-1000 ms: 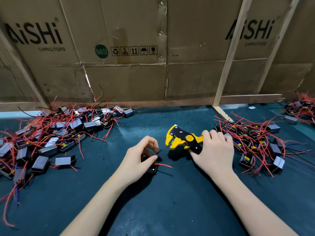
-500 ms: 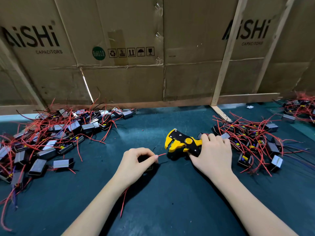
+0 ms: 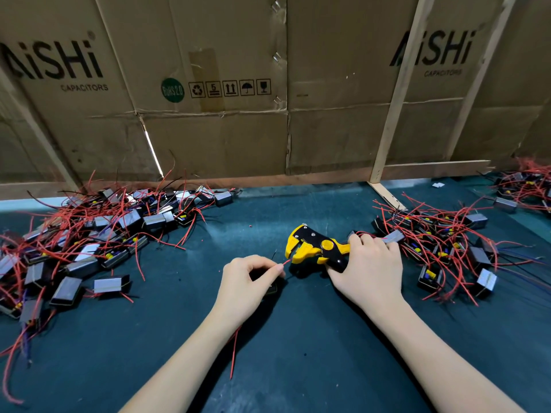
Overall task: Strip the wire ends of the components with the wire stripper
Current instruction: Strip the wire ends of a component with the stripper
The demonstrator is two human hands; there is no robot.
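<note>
My right hand (image 3: pixel 368 271) grips the handles of a yellow and black wire stripper (image 3: pixel 316 248), whose jaws point left and stand apart. My left hand (image 3: pixel 247 281) pinches a red wire end (image 3: pixel 286 261) between thumb and forefinger, its tip just in front of the jaws. The small black component (image 3: pixel 269 289) it belongs to lies mostly hidden under my left palm. Another red wire (image 3: pixel 234 351) trails out below my left wrist.
A big pile of black components with red wires (image 3: pixel 89 242) fills the left of the dark green mat (image 3: pixel 298 353). A smaller pile (image 3: pixel 441 242) lies right of my right hand, another (image 3: pixel 527 189) at the far right. Cardboard panels (image 3: pixel 223 114) wall the back.
My left hand has turned the component and taken a red wire end between its fingertips, bringing it up to the stripper's jaws. The right hand with the stripper has barely shifted.
</note>
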